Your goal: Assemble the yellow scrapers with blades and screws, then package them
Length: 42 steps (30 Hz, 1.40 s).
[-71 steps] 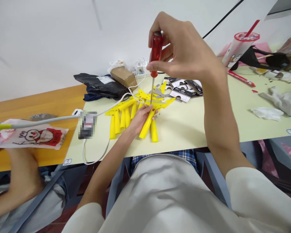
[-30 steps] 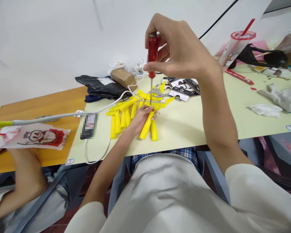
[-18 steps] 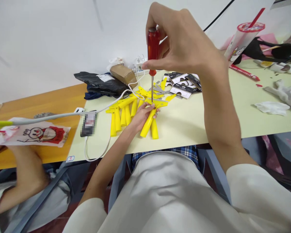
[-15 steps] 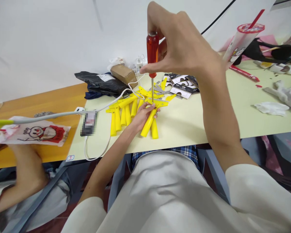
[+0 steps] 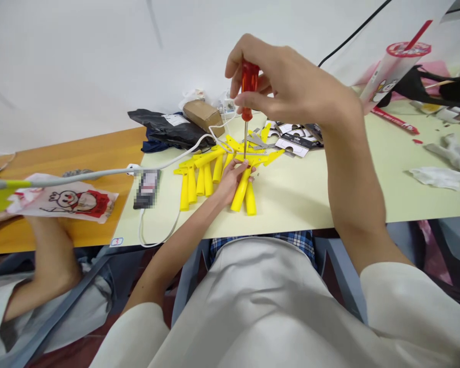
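My right hand [image 5: 270, 84] is closed round the red handle of a screwdriver [image 5: 250, 84], held upright with its shaft pointing down. The tip meets the head of a yellow scraper [image 5: 240, 191] with a metal blade strip. My left hand [image 5: 232, 181] grips that scraper near its head, thumb on top; some fingers are hidden beneath. Another yellow scraper [image 5: 250, 199] lies just right of the held handle. Several more yellow handles [image 5: 200, 181] lie side by side to the left, and loose grey blades [image 5: 256, 139] lie behind.
Black-and-white cards [image 5: 295, 143] lie behind on the right, a lidded drink cup [image 5: 396, 71] farther right. A phone [image 5: 146, 189] with a white cable is at left. A black plastic bag [image 5: 168, 130] and cardboard box [image 5: 203, 115] stand behind. Another person's arm [image 5: 53, 250] rests at far left.
The view has shifted slightly, so the table things appear farther right. My right hand sits lower, its fingers shifted round the screwdriver handle. My left hand still holds the scraper.
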Motion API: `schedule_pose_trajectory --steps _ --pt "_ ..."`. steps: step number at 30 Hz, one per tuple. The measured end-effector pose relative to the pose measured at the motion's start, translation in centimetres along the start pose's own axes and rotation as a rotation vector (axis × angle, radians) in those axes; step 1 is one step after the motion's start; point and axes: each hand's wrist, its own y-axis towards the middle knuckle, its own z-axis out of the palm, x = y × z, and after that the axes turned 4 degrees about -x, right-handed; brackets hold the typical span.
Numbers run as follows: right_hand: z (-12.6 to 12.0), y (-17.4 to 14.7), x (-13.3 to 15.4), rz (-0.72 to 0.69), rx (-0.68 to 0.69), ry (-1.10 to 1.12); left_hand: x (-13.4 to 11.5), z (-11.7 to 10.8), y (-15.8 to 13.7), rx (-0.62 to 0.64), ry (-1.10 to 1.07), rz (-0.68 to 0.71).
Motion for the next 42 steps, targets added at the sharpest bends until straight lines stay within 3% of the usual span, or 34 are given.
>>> schedule_pose_trajectory --steps 5,11,17,22,27,32,36,42 --pt "0.4 0.3 -0.3 -0.081 -0.139 -0.136 0.1 0.1 -0.1 0.01 0.017 -0.002" --pt "0.5 0.1 0.5 -0.082 0.001 0.015 -0.1 -0.1 -0.3 0.037 -0.022 0.017" --pt "0.6 0.2 1.3 -0.039 -0.111 -0.006 -0.2 0.3 -0.7 0.042 -0.018 0.026" --pt "0.4 0.1 1.2 -0.073 0.018 0.035 -0.1 -0.1 -0.4 0.056 -0.045 0.037" --pt "0.5 0.3 0.5 -0.043 -0.055 -0.027 -0.2 -0.4 -0.1 0.058 -0.072 0.045" --pt "0.2 0.2 0.7 -0.024 0.004 0.008 0.0 -0.3 -0.1 0.047 -0.076 0.043" --pt "0.0 0.1 1.1 0.003 -0.046 0.017 0.1 -0.2 -0.2 0.057 -0.076 0.052" --pt "0.3 0.1 1.1 -0.094 0.031 0.04 -0.1 -0.1 -0.4 0.054 -0.067 0.042"
